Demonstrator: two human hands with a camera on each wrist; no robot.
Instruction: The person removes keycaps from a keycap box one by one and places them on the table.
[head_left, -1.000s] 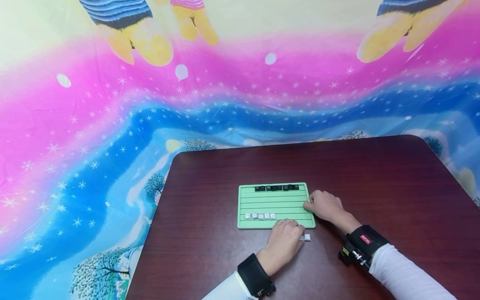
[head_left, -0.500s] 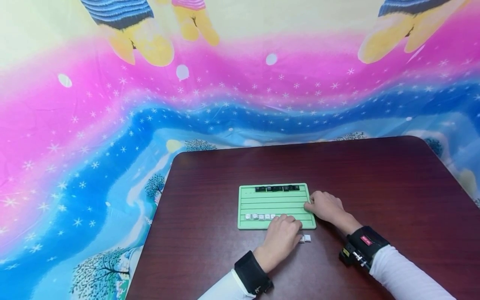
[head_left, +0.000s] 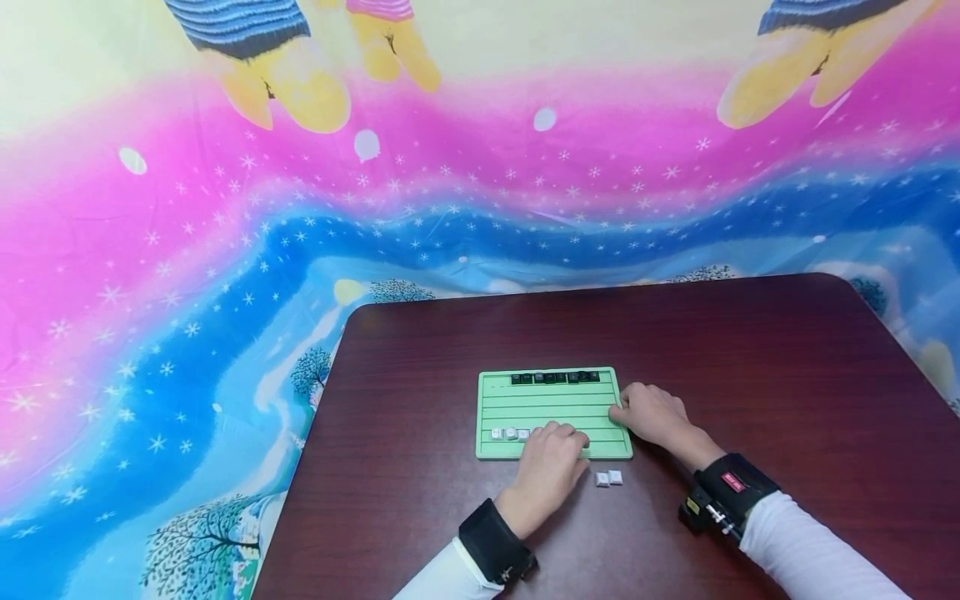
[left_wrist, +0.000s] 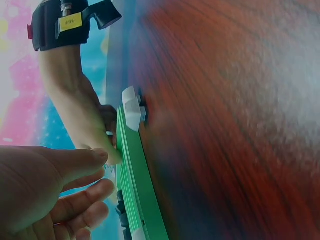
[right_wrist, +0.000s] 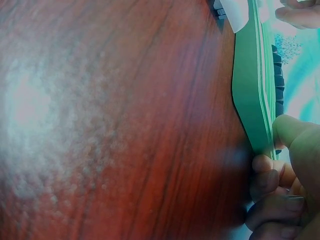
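Observation:
A light green ridged tray (head_left: pixel 555 408) lies on the table. White keycaps (head_left: pixel 510 434) sit in a row along its near left part, some hidden by my left hand. My left hand (head_left: pixel 547 462) hovers over the tray's near edge; in the left wrist view its thumb and fingers are parted, with nothing visible between them. My right hand (head_left: pixel 654 414) grips the tray's right edge; the right wrist view has the thumb (right_wrist: pixel 292 132) on top and fingertips (right_wrist: pixel 265 172) at the side. Two loose white keycaps (head_left: pixel 608 478) lie on the table before the tray.
Several black keycaps (head_left: pixel 555 377) line the tray's far row. The dark reddish-brown table (head_left: pixel 757 358) reaches back to a colourful printed cloth (head_left: pixel 480 183). Black straps with cameras circle both wrists, the right one (head_left: pixel 735 483) beside the tray.
My left hand has moved left across the tray's near edge, uncovering both loose white keycaps and covering the right end of the white row. My right hand has stayed at the tray's edge.

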